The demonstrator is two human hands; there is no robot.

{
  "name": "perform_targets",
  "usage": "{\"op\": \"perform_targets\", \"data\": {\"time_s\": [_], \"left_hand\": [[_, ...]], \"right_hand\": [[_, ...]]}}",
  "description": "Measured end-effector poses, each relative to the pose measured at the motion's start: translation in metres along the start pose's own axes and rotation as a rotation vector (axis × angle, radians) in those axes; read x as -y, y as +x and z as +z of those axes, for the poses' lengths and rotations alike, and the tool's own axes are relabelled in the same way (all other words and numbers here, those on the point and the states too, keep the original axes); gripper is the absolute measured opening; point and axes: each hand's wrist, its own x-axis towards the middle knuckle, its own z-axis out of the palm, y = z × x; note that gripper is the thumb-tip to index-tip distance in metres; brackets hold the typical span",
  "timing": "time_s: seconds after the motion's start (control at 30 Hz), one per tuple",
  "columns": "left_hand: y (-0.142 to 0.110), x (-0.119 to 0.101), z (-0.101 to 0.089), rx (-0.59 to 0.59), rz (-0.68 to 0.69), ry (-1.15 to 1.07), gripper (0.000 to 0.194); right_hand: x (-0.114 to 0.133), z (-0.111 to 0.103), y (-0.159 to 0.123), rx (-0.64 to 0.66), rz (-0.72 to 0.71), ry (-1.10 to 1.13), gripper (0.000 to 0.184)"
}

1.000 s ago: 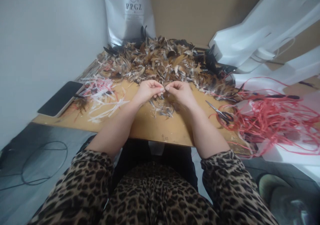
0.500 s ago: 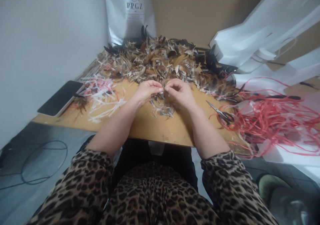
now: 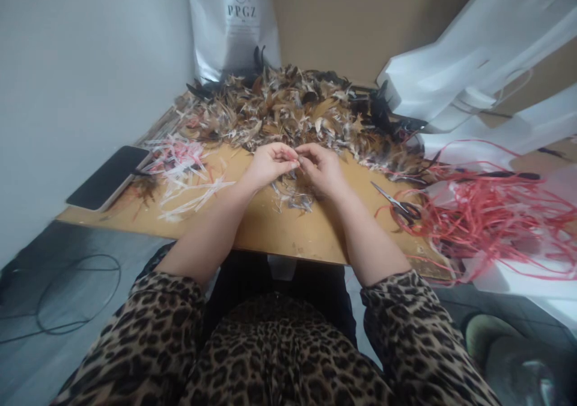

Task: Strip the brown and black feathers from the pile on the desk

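Note:
My left hand [image 3: 273, 164] and my right hand [image 3: 323, 169] meet over the front of the table, fingertips pressed together in a pinch. What lies between them is too small and blurred to name; a reddish patch shows at the left fingers. Right behind my hands is a wide heap of brown, black and whitish feathers [image 3: 288, 109]. Below the fingers, a small tuft of pale greyish feather bits [image 3: 295, 199] lies on the tabletop.
Scissors [image 3: 399, 205] lie to the right, beside a tangle of red strips [image 3: 500, 220]. On the left are white and pink strips [image 3: 180, 160] and a dark-screened phone [image 3: 108, 178]. A silvery bag [image 3: 237, 39] stands behind the wooden table [image 3: 311, 238].
My fingers have drawn closer and overlap more, and the left fingers have curled in. The reddish patch now shows there. Heap, scissors and strips have stayed put.

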Motion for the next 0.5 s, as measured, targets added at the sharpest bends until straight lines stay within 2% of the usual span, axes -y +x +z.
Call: {"op": "perform_targets", "data": {"time_s": [0.23, 0.5], "left_hand": [[-0.0016, -0.0033, 0.0087, -0.049, 0.009, 0.002, 0.019], [0.0005, 0.0017, 0.0037, -0.097, 0.040, -0.020, 0.025]], "right_hand": [[-0.0014, 0.0020, 0.0006, -0.042, 0.037, 0.045, 0.015], [-0.0013, 0.0008, 0.0033, -0.029, 0.083, 0.110, 0.014]]}}
